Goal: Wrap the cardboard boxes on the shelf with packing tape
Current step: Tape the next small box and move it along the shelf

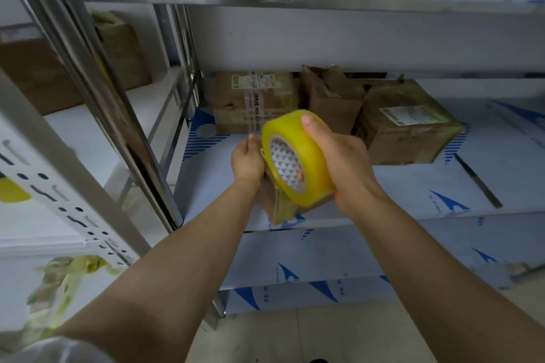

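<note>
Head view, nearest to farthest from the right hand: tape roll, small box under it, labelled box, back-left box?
1. Tape roll, gripped by the right hand.
2. Small box, just beneath the roll.
3. Labelled box, farther right.
4. Back-left box, rear left.

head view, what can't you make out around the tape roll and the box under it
Small box: mostly hidden behind the tape roll, the right hand gripping the roll, and the left hand; how much of it is taped is unclear.
Left hand's grip: the back of the hand hides what the fingers hold.
Label on the rear right box: print too small.
Yellowish wad, lower left: blurred.
</note>
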Demonstrator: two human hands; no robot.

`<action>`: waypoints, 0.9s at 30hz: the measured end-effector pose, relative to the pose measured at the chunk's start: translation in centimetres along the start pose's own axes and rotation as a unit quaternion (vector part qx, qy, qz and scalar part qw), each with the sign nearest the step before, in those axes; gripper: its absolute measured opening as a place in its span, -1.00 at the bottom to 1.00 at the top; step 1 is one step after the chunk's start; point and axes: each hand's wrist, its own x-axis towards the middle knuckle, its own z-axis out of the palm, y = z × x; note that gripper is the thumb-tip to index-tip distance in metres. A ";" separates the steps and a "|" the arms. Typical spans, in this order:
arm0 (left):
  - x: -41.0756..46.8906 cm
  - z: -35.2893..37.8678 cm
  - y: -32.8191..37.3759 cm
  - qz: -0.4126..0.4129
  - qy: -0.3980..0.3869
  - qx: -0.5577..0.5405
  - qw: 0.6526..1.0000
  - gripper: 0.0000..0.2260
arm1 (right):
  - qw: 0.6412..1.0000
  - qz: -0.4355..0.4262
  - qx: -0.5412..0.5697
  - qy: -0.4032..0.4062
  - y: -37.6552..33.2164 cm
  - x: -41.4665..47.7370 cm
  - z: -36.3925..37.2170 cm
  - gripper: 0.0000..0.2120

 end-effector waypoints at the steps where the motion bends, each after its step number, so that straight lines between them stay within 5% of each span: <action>1: -0.1 0.0 0.1 0.003 0.005 0.008 1.000 -0.65 | 1.000 0.004 -0.004 -0.004 0.2 -1.0 -0.8 -0.71; 9: -0.5 0.0 0.2 0.000 -0.006 -0.017 1.000 -0.68 | 0.995 0.040 -0.089 -0.021 6.7 -5.8 -4.1 -0.46; 14: -0.6 -0.3 1.3 -0.053 -0.058 -0.068 0.995 -0.64 | 0.997 0.028 -0.075 -0.001 8.9 -5.3 -3.7 -0.63; 23: 1.5 -0.7 2.0 -0.044 -0.152 0.115 0.981 -0.68 | 0.999 0.045 -0.015 0.012 11.1 -4.7 -2.6 -0.63; 25: 2.4 -0.5 2.9 -0.014 -0.137 0.276 0.951 -0.53 | 0.999 0.041 -0.022 0.011 11.2 -4.7 -2.6 -0.62; 27: 1.7 0.6 3.9 0.050 -0.100 0.552 0.826 -0.34 | 0.999 0.043 -0.023 0.012 11.1 -4.6 -2.6 -0.60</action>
